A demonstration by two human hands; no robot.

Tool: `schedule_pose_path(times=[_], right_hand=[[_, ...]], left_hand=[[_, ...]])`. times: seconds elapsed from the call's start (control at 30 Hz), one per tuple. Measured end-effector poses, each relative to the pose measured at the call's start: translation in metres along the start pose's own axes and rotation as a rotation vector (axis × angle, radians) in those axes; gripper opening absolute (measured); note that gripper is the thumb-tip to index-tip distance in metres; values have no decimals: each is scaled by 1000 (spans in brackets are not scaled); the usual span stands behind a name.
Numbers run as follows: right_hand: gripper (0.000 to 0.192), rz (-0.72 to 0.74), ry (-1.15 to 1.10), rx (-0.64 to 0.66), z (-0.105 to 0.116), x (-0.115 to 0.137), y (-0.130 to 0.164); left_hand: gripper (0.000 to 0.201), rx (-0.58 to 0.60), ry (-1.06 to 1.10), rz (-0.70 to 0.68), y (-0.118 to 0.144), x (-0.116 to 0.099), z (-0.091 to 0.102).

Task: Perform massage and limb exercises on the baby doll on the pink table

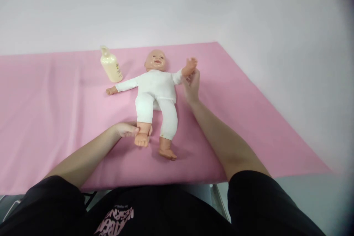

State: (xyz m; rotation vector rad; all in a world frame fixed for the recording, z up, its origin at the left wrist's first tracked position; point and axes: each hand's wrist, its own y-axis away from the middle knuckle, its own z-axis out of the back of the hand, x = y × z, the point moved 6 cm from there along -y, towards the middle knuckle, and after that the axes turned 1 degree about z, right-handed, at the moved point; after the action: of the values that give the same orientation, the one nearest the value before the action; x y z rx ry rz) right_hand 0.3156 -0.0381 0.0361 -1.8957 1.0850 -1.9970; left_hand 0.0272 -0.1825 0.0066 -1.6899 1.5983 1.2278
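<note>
On its back lies a baby doll [157,84] with a white cloth body and bare plastic head, hands and feet. Its head points away from me. My left hand [128,129] is wrapped round the doll's lower leg just above the foot on the left, and some of my fingers are hidden behind that leg. With my right hand [193,84] I grip the doll's raised forearm on the right, close under its spread plastic hand. The doll's other arm rests stretched out to the left, and its other leg lies free.
A cream pump bottle [112,67] with dark lettering stands beyond the doll's outstretched left-side arm. Pink cloth [55,118] covers the table, with soft folds at the left. A pale wall rises behind the table's far edge.
</note>
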Motion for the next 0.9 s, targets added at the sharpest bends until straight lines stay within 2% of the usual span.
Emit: schedule_pose_path(times=[0.13,0.2,0.27,0.47,0.7,0.8,0.9], right_hand=[[52,-365,-214,-256,24,-37,-7],[54,-577,-307,-348,29,-55,-4],[56,-686,-379,-398,31,-66,-2],[57,-621,-368,-307,31,-80,-7],[63,-604,-356,-317,33,-95,-10],[59,-592,-358,-303,34,-100,-10],[47,-581,-336,-289,34,-105,-12]], left_hand=[[65,36,-225,84,2,-2,-2],[64,31,-309,113,1,-1,0],[64,32,-372,135,1,1,0],[51,-11,-486,70,-4,-1,-13],[34,59,-451,41,-8,-11,-36],[30,76,-452,51,-8,-13,-39],[30,83,-448,50,-9,-14,-40]])
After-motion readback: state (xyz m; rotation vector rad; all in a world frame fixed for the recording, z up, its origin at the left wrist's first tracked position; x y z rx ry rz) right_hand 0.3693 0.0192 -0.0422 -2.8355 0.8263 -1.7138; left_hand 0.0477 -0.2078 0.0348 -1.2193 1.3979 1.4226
